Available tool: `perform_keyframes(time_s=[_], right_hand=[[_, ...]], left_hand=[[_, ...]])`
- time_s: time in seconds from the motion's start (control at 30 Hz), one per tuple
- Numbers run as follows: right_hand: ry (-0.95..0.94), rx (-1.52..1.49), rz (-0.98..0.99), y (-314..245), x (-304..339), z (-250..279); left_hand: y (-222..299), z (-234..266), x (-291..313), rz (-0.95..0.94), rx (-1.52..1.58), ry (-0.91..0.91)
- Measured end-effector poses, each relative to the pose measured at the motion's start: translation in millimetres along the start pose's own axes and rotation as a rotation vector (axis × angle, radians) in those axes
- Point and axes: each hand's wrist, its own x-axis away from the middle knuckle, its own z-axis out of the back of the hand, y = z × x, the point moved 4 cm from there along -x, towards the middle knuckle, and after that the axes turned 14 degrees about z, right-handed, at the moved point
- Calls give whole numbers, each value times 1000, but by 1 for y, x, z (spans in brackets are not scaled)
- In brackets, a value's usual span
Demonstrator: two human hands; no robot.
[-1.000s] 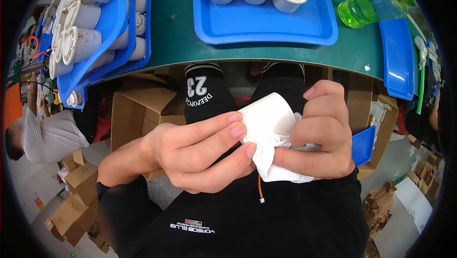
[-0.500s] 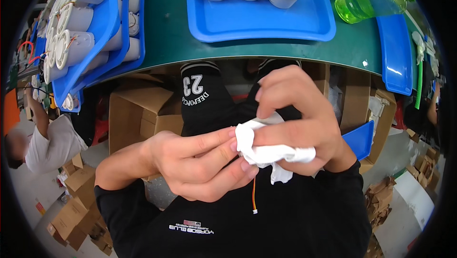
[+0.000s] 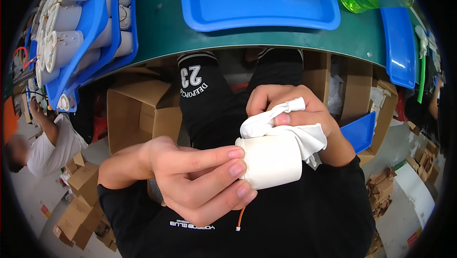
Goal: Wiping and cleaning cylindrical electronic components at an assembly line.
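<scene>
Holding white cylinder [image 3: 274, 163], cloth [image 3: 308, 137] in right hand [image 3: 296, 107]

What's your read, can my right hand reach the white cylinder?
Probably yes: the left hand covers only the left end of the white cylinder, though the right hand holds a white cloth.

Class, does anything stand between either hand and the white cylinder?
Between the right hand and the white cylinder, yes: a crumpled white cloth, along the cylinder's upper edge. Nothing visible separates the left hand from it: the fingertips touch its left end.
</scene>
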Motion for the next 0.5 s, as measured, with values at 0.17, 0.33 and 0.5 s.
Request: perform_keyframes(time_s=[0.17, 0.33, 0.5], right_hand=[[120, -183, -60, 11, 12, 2], [216, -166, -59, 5, 17, -2], [406, 182, 280, -12, 31, 11]], left_hand=[[-1, 0, 2, 5, -36, 25], [-2, -1, 2, 1, -63, 4], [-8, -2, 6, -57, -93, 41]])
